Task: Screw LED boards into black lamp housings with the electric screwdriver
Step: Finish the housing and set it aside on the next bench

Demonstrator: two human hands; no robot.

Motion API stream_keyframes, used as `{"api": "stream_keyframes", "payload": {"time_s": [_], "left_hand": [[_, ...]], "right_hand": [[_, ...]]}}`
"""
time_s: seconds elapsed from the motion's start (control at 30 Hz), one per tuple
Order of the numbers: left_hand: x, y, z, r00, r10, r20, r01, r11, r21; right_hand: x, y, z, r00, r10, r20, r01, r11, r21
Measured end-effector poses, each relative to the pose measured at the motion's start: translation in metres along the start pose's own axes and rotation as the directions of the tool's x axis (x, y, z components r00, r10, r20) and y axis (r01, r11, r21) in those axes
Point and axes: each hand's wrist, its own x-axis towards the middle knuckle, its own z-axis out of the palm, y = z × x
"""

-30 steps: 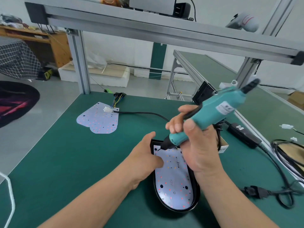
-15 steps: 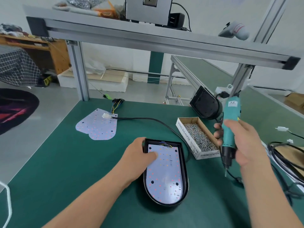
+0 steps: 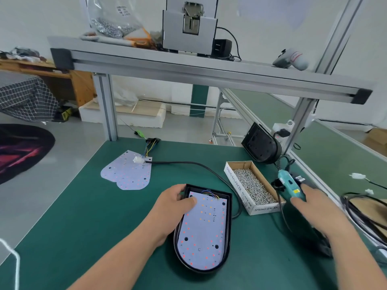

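Observation:
A black lamp housing [image 3: 229, 225] lies on the green table in front of me, with a white LED board [image 3: 203, 233] seated inside it. My left hand [image 3: 173, 204] grips the housing's upper left corner, thumb pressed on the board. The teal electric screwdriver [image 3: 289, 184] is low over the table to the right of the screw box. My right hand [image 3: 318, 208] holds its lower end, which the hand hides.
A cardboard box of screws [image 3: 237, 186] stands between housing and screwdriver. A spare LED board [image 3: 127, 174] with a wire plug lies at the back left. Another black housing [image 3: 261, 146] leans at the back right. Black cables [image 3: 360, 216] coil at the right edge.
My right hand has carried the screwdriver from the board's top edge, rightward past the screw box, and lowered it toward the table. My left hand has stayed on the housing.

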Motion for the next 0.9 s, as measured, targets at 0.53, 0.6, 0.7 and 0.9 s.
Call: {"api": "stream_keyframes", "payload": {"time_s": [0.53, 0.6, 0.7, 0.9], "left_hand": [[0.005, 0.002, -0.006, 1.000, -0.001, 0.008, 0.000, 0.998, 0.068], [0.005, 0.003, -0.006, 1.000, 0.002, 0.013, -0.003, 0.996, 0.086], [0.006, 0.003, -0.008, 1.000, -0.023, 0.006, 0.022, 0.996, 0.091], [0.004, 0.008, -0.010, 0.999, 0.037, -0.033, -0.031, 0.987, 0.157]], "right_hand": [[0.040, -0.207, 0.053, 0.681, -0.721, 0.128, 0.728, 0.685, -0.011], [0.054, -0.221, 0.071, 0.687, -0.696, 0.209, 0.726, 0.669, -0.158], [0.062, -0.220, 0.094, 0.723, -0.648, 0.242, 0.689, 0.649, -0.322], [0.052, -0.212, 0.076, 0.733, -0.661, 0.161, 0.674, 0.738, -0.037]]}}
